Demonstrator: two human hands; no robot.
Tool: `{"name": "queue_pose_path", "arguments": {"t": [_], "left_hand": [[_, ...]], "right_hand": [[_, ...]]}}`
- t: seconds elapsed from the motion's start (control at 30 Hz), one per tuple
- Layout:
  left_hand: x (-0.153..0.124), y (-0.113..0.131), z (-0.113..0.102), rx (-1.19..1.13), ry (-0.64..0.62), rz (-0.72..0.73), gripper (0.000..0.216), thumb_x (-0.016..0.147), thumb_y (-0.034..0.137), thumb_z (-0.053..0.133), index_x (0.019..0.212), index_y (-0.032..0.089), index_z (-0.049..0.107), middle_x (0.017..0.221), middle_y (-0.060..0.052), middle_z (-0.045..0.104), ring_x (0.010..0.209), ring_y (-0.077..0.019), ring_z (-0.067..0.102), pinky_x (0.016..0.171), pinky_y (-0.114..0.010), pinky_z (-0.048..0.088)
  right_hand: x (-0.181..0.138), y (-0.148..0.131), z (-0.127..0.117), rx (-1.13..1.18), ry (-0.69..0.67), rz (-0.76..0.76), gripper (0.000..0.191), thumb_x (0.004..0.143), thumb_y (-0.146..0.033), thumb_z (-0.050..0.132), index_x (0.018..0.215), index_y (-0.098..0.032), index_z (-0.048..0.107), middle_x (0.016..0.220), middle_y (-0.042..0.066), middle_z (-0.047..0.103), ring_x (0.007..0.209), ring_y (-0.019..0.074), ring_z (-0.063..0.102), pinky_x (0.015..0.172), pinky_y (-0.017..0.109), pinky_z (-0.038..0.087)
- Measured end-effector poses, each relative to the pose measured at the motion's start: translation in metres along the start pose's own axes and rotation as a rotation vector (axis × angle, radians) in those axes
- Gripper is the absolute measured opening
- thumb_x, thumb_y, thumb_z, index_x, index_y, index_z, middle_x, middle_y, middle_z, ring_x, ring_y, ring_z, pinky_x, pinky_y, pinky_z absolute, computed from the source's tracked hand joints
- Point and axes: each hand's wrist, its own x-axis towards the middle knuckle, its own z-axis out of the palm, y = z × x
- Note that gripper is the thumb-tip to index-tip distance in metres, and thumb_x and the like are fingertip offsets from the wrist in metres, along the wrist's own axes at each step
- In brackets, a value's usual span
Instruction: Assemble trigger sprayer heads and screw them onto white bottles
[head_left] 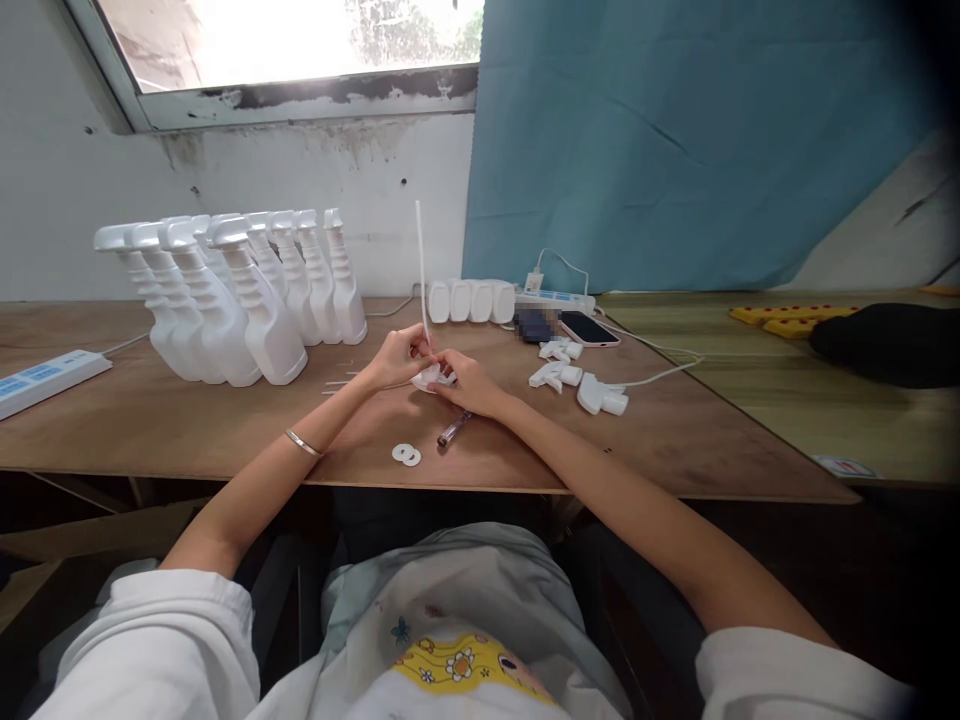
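My left hand point(402, 353) pinches a thin white dip tube point(421, 265) that stands upright above the wooden table point(187, 420). My right hand point(469, 383) is closed on a white spray trigger head point(433, 377), and the tube's lower end meets this head between both hands. Two small white washers point(406, 455) and a small pen-like tool point(454, 430) lie on the table just in front of my hands. A bracelet sits on my left wrist.
Several white spray bottles point(232, 300) with trigger heads stand at the back left. Capless white bottles point(471, 300) line the wall, beside a power strip point(553, 297) and phone point(589, 328). Loose trigger heads point(577, 378) lie right of my hands. Another power strip point(45, 378) lies far left.
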Motion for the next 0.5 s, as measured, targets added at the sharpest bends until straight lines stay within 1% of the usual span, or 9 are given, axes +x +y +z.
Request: {"name": "queue_pose_path", "arguments": {"t": [0.1, 0.2, 0.3, 0.4, 0.43, 0.5], "left_hand": [[0.0, 0.002, 0.0, 0.038, -0.033, -0.001, 0.017, 0.063, 0.023, 0.06, 0.071, 0.016, 0.047, 0.055, 0.004, 0.053, 0.05, -0.007, 0.041, 0.05, -0.02, 0.034], [-0.001, -0.002, 0.0, 0.03, -0.037, -0.021, 0.019, 0.062, 0.023, 0.061, 0.071, 0.017, 0.046, 0.054, 0.005, 0.051, 0.049, -0.0068, 0.04, 0.049, -0.02, 0.033], [-0.003, -0.008, 0.0, -0.044, -0.041, -0.047, 0.023, 0.063, 0.027, 0.063, 0.073, 0.017, 0.045, 0.054, 0.006, 0.05, 0.047, -0.0067, 0.04, 0.047, -0.02, 0.032], [-0.004, -0.011, -0.001, -0.105, -0.057, -0.059, 0.026, 0.065, 0.032, 0.065, 0.076, 0.016, 0.048, 0.054, 0.006, 0.048, 0.048, -0.0065, 0.042, 0.047, -0.019, 0.032], [-0.003, -0.011, -0.001, -0.122, -0.074, -0.062, 0.028, 0.065, 0.034, 0.066, 0.078, 0.016, 0.05, 0.055, 0.006, 0.049, 0.049, -0.0064, 0.042, 0.048, -0.019, 0.033], [0.0, -0.013, -0.004, -0.173, -0.146, -0.076, 0.034, 0.064, 0.037, 0.067, 0.084, 0.016, 0.051, 0.06, 0.004, 0.052, 0.051, -0.0068, 0.046, 0.049, -0.019, 0.036]], "right_hand": [[0.0, 0.001, 0.001, 0.009, 0.006, -0.018, 0.031, 0.069, -0.031, 0.061, 0.095, -0.018, 0.051, 0.089, 0.004, 0.057, 0.077, 0.0155, 0.053, 0.072, 0.03, 0.042], [0.001, 0.002, 0.002, 0.014, 0.015, -0.042, 0.031, 0.069, -0.032, 0.062, 0.095, -0.017, 0.052, 0.093, 0.005, 0.057, 0.079, 0.016, 0.054, 0.074, 0.031, 0.042], [0.002, 0.002, 0.002, 0.018, 0.026, -0.055, 0.031, 0.068, -0.031, 0.062, 0.095, -0.018, 0.053, 0.092, 0.004, 0.057, 0.08, 0.0159, 0.054, 0.075, 0.03, 0.042], [0.003, 0.002, 0.0, 0.05, 0.017, -0.034, 0.032, 0.066, -0.03, 0.064, 0.094, -0.018, 0.054, 0.09, 0.004, 0.058, 0.079, 0.015, 0.054, 0.073, 0.029, 0.042], [0.003, 0.003, 0.0, 0.066, 0.01, -0.025, 0.034, 0.065, -0.031, 0.066, 0.093, -0.017, 0.054, 0.089, 0.004, 0.058, 0.078, 0.0147, 0.054, 0.072, 0.028, 0.042], [0.003, 0.005, 0.0, 0.103, 0.006, -0.007, 0.039, 0.06, -0.033, 0.069, 0.092, -0.017, 0.054, 0.087, 0.003, 0.059, 0.077, 0.0142, 0.054, 0.07, 0.027, 0.043]]}}
